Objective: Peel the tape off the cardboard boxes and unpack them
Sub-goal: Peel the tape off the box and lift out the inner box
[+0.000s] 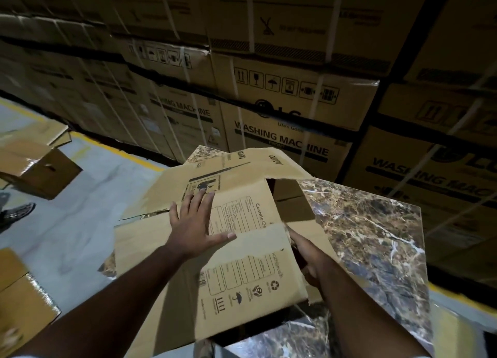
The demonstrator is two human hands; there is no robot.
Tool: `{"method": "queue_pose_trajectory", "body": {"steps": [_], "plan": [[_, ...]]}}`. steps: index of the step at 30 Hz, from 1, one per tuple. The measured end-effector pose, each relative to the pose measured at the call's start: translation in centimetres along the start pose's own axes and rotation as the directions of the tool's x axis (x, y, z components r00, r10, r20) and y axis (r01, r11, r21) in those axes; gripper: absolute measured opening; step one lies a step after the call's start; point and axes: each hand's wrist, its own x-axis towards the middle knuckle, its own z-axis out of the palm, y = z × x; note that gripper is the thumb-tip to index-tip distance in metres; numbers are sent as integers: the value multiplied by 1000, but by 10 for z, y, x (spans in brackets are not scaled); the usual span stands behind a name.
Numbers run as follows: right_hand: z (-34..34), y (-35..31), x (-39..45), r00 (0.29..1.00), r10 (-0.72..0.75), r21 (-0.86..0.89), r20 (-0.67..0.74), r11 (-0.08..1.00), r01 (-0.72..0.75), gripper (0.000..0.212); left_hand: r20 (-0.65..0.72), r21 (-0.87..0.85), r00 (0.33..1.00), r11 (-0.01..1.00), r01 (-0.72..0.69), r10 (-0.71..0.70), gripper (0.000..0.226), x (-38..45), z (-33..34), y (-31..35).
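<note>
A flat brown cardboard box [242, 271] with printed labels lies torn open in front of me, its flaps spread. My left hand [196, 223] presses flat on the upper flap, fingers spread. My right hand [306, 255] reaches under the torn right edge of the cardboard and grips it; its fingers are partly hidden. A glossy marble-patterned tile [371, 239] shows to the right of the cardboard, and more tile surface shows beneath at the bottom [282, 339] and at the far corner [204, 153]. No tape is visible.
Stacked washing-machine cartons [282, 131] with white straps form a wall behind. On the grey floor with yellow lines [118, 153] lie an open box [35, 166] at the left and another box [21, 301] at the lower left. A person's shoe [16, 212] shows at the left edge.
</note>
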Motion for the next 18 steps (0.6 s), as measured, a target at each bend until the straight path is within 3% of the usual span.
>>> {"method": "queue_pose_trajectory", "body": {"steps": [3,5,8,9,12,15,16,18], "plan": [[-4,7,5,1000,-13,76,-25,997,15,75,-29,-42,999,999,-24,23,132,-4,-2,-2],[-8,3,0,991,-58,114,-123,991,72,68,-25,-68,1000,998,-13,11,131,-7,-1,-5],[-31,-3,-13,926,-175,-39,-334,984,172,66,56,-53,998,998,22,-19,128,-8,5,-6],[-41,-3,-17,874,-213,-133,-436,976,171,65,115,-31,993,999,31,-27,125,-8,10,-5],[-64,5,-31,632,-386,-477,-672,879,31,54,358,61,934,998,-10,-12,116,-9,36,7],[-66,30,-29,513,-610,-754,-604,647,-117,63,539,56,842,998,14,-42,124,-26,70,17],[-62,41,-25,558,-643,-831,-524,530,-169,71,574,49,818,999,24,-48,125,-33,82,18],[-49,62,-23,769,-533,-889,-352,447,-98,70,606,57,793,998,25,-55,126,-45,98,20]]}}
